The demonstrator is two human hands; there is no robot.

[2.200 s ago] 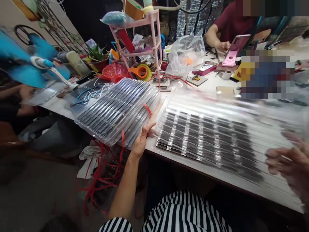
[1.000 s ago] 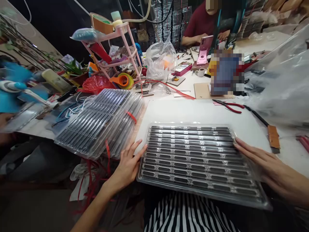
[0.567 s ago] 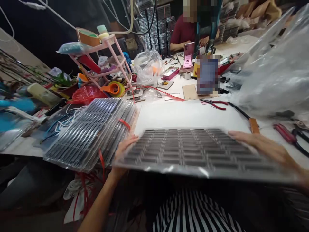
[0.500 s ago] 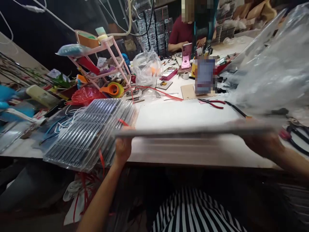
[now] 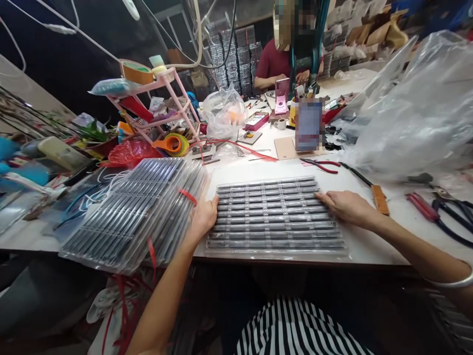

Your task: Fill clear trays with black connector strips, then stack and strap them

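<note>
A clear plastic tray of dark metallic strips [image 5: 275, 214] lies flat on the white table [image 5: 380, 241] near its front edge. My left hand [image 5: 205, 215] grips the tray's left side, fingers closed at the edge. On the right side, my right hand [image 5: 343, 204] pinches the tray's upper right edge between thumb and fingers. Just left of my left hand, a stack of similar filled trays [image 5: 129, 212] leans at an angle, with red ribbon [image 5: 188, 196] around it.
Red-handled pliers [image 5: 323, 165], an orange-handled tool [image 5: 380, 199] and large scissors [image 5: 453, 212] lie to the right, below a heap of clear plastic bags [image 5: 410, 113]. A pink rack [image 5: 162, 116] stands back left. Across the table sits a person in a dark red shirt [image 5: 271, 61].
The tray, seen edge-on and blurred above the table before, now lies flat on it. My left hand has moved right and my right hand has moved left, both still at its sides.
</note>
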